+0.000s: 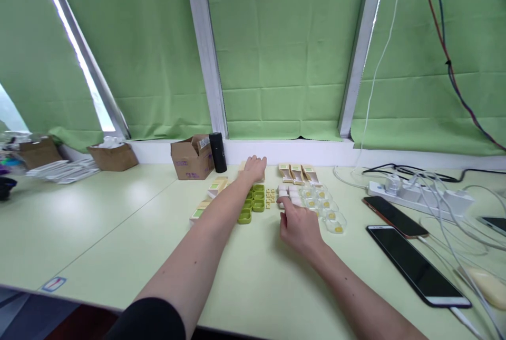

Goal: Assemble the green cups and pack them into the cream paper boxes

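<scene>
My left hand [256, 167] reaches to the back of the layout, fingers bent down over a cream box [242, 166] that it mostly hides. Beneath that forearm are several green square trays [258, 205] and more cream boxes [217, 186]. My right hand [301, 226] is at the front edge of the pale pinkish-white blocks [283, 192]. Its index finger stretches onto them, the thumb is apart, and the other fingers are curled. Small yellow pieces [270, 197] lie between trays and blocks. Clear plastic cups [324, 204] with yellow spots sit to the right.
Three cream boxes [297, 174] stand at the back. A cardboard box [192, 158] and a black cylinder [217, 153] are back left. On the right lie a white phone [417, 266], a dark phone [395, 216], a power strip [421, 200] and tangled cables.
</scene>
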### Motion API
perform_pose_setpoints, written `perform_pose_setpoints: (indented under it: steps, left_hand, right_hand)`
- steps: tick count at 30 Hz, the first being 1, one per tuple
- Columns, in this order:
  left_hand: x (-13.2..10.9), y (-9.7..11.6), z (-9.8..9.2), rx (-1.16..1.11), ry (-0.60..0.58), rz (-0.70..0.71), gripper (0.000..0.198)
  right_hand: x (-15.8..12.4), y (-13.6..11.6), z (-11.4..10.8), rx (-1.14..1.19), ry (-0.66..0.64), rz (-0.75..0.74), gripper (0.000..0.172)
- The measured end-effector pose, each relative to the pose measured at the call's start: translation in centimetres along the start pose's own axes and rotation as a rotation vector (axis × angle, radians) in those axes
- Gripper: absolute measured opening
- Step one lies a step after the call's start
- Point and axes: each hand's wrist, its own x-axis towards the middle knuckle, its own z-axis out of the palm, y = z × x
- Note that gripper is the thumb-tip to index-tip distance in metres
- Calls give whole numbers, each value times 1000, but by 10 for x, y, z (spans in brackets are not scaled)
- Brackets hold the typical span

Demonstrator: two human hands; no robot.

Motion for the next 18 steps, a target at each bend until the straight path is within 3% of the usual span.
perform_pose_setpoints:
  steps: [4, 11, 18]
  left_hand:
    - [1, 2, 16, -9, -11, -19, 50]
    - [-15, 27, 18, -31, 61, -72, 50]
    - [-28, 40, 25, -95, -22, -149, 55]
  right_hand:
    - [1, 1, 2, 0, 4, -2, 45]
    - [0, -1, -3, 14, 22, 1, 42]
    - [0, -2, 0, 27, 20, -12, 44]
